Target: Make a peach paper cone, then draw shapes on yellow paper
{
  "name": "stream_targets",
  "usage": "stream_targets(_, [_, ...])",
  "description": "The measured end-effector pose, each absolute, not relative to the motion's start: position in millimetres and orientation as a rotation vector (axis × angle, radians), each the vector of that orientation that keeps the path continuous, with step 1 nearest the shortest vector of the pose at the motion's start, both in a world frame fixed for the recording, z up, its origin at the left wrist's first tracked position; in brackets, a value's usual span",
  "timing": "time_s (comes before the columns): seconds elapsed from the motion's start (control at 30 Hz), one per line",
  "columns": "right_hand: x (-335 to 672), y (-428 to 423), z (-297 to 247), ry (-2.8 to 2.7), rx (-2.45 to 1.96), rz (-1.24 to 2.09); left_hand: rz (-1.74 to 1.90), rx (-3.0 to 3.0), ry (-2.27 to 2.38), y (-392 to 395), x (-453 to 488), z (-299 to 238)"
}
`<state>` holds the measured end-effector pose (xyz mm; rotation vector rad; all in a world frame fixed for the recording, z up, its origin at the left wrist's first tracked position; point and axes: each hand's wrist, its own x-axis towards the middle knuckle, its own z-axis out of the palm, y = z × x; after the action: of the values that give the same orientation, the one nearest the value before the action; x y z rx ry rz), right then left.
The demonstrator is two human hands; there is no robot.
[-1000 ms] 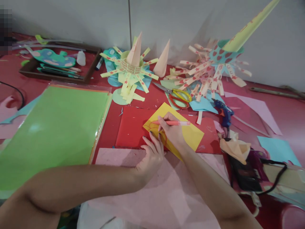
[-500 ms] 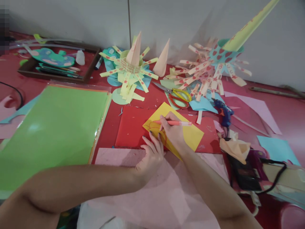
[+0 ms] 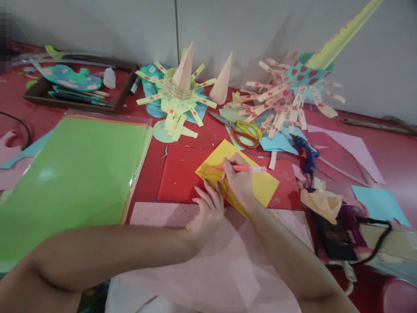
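Observation:
My right hand (image 3: pixel 240 180) is closed around a pink-red pen (image 3: pixel 247 168), its tip on a yellow paper sheet (image 3: pixel 263 187). Curved red outlines show on the left part of the sheet, some of them hidden by my hands. Fingers spread, my left hand (image 3: pixel 208 206) rests flat with its fingertips on the yellow paper's lower left edge. The sheet lies at an angle over a flat red board or folder (image 3: pixel 179 174). Below that, pink paper (image 3: pixel 195 282) spreads toward me.
Scissors (image 3: pixel 247 130) lie behind the yellow sheet, near decorated paper cones and strips (image 3: pixel 177 93). A glue gun (image 3: pixel 306 154) and a dark phone-like device (image 3: pixel 339 243) are on the right. Green paper in plastic (image 3: pixel 81 174) covers the left; a brown tray (image 3: pixel 74 104) stands behind it.
My right hand and the pen have shifted slightly right along the red outline. My left hand stays in place on the paper.

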<state>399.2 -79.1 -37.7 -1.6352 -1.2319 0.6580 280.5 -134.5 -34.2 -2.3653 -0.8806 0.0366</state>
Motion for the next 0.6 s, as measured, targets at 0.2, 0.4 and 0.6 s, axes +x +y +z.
stream_targets(0.2, [399.6, -78.7, -34.9, -1.147, -1.624, 0.68, 0.03, -2.42, -0.905, -135.1, 279.8, -33.6])
stream_targets(0.4, [401.4, -76.9, -41.0, -1.1, -1.582, 0.707, -0.011, -2.526, -0.992, -134.0, 280.3, -34.3])
stream_targets(0.6, [404.0, -74.9, -42.8, -1.06, -1.541, 0.788, 0.02, -2.535, -0.829, -132.1, 280.0, -37.6])
